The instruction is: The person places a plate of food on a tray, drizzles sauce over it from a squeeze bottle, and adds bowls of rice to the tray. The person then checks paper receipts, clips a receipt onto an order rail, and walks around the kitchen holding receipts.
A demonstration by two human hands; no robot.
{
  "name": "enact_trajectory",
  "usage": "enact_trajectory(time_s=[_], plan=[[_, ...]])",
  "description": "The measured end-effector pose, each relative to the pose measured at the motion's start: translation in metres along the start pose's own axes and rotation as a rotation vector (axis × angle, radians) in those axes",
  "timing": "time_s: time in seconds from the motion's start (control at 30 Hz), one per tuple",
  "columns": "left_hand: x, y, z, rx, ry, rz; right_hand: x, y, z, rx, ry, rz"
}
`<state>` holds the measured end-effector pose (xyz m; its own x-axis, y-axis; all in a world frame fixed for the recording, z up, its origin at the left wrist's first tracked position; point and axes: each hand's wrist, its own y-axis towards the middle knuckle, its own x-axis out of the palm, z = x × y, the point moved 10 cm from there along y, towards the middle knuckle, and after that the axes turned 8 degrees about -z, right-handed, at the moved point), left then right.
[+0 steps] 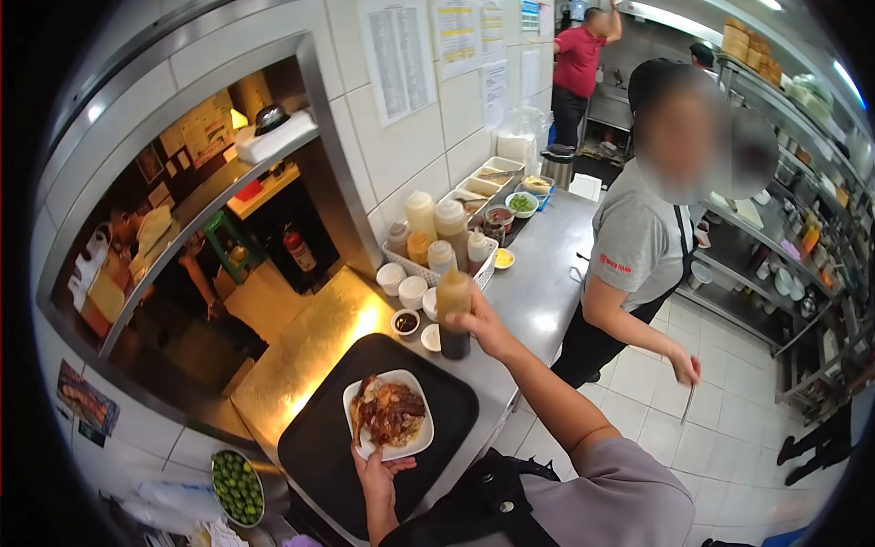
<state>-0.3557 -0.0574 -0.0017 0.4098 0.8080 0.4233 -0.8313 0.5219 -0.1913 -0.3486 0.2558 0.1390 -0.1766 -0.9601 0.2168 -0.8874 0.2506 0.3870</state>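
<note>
My left hand (381,465) is at the lower edge of a white square dish (426,444) of glazed brown meat (390,412), over a black tray (447,401). A bit of white shows at its thumb. Further right, my right hand (480,321) is wrapped round a squeeze bottle (453,294) with yellowish-brown contents. Just below that bottle stands a dark bottle (455,345). Beside them are a small cup of dark sauce (405,321) and several white cups (390,277).
A basket (419,270) holds several squeeze bottles; topping containers (522,203) stand behind it. A co-worker in a grey shirt (629,228) stands at the right of the steel counter (542,273). A bowl of green limes (239,488) sits lower left, below the serving window.
</note>
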Motion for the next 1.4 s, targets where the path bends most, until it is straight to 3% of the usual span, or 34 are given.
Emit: enact_trajectory(time_s=[0.03, 0.13, 0.2, 0.37, 0.4, 0.43, 0.5, 0.57, 0.77, 0.9, 0.97, 1.03, 1.1, 1.13, 1.17, 1.23, 1.3, 1.4], plan=[[0.001, 0.003, -0.003, 0.002, 0.007, -0.013, -0.017, 0.013, -0.011, -0.11, -0.011, 0.061], [-0.015, 0.004, -0.015, 0.004, -0.023, 0.078, -0.063, 0.047, -0.01, -0.174, 0.031, 0.266], [-0.024, 0.002, -0.021, 0.006, -0.021, 0.122, -0.097, 0.06, -0.01, -0.318, -0.428, 0.445], [-0.057, -0.006, -0.041, 0.004, -0.024, 0.268, -0.115, 0.075, 0.007, -0.276, -0.623, 0.468], [-0.026, -0.009, -0.018, 0.002, -0.012, 0.119, -0.116, 0.077, 0.017, -0.23, -0.689, 0.44], [-0.031, -0.007, -0.023, 0.004, -0.009, 0.118, -0.117, 0.079, 0.028, -0.183, -0.754, 0.412], [-0.057, -0.014, -0.037, -0.005, -0.001, 0.249, -0.12, 0.074, 0.041, -0.151, -0.781, 0.386], [-0.06, -0.017, -0.038, 0.029, 0.013, 0.265, -0.122, 0.072, 0.064, 0.054, -0.892, 0.286], [-0.069, -0.023, -0.042, -0.015, 0.048, 0.348, -0.124, 0.069, 0.084, 0.017, -1.165, 0.194], [-0.09, -0.021, -0.058, -0.075, 0.09, 0.367, -0.134, 0.077, 0.078, 0.071, -1.097, 0.16], [-0.104, -0.017, -0.071, -0.072, 0.072, 0.351, -0.169, 0.071, 0.058, 0.013, -0.808, 0.472], [-0.119, -0.015, -0.082, -0.074, 0.056, 0.337, -0.196, 0.074, 0.056, -0.04, -0.792, 0.532], [-0.131, -0.015, -0.096, -0.181, 0.125, 0.321, -0.208, 0.075, 0.051, -0.11, -1.2, 0.618], [-0.123, -0.017, -0.091, -0.182, 0.126, 0.324, -0.22, 0.082, 0.073, 0.041, -1.162, 0.545], [-0.115, -0.02, -0.084, -0.18, 0.121, 0.341, -0.228, 0.083, 0.079, 0.041, -1.159, 0.542], [-0.115, -0.021, -0.082, -0.166, 0.108, 0.366, -0.237, 0.098, 0.121, 0.333, -1.127, 0.28], [-0.112, -0.014, -0.084, -0.133, 0.11, 0.255, -0.242, 0.102, 0.128, 0.386, -1.088, 0.251], [-0.102, -0.016, -0.076, -0.091, 0.047, 0.283, -0.246, 0.102, 0.133, 0.501, -1.126, 0.263]])
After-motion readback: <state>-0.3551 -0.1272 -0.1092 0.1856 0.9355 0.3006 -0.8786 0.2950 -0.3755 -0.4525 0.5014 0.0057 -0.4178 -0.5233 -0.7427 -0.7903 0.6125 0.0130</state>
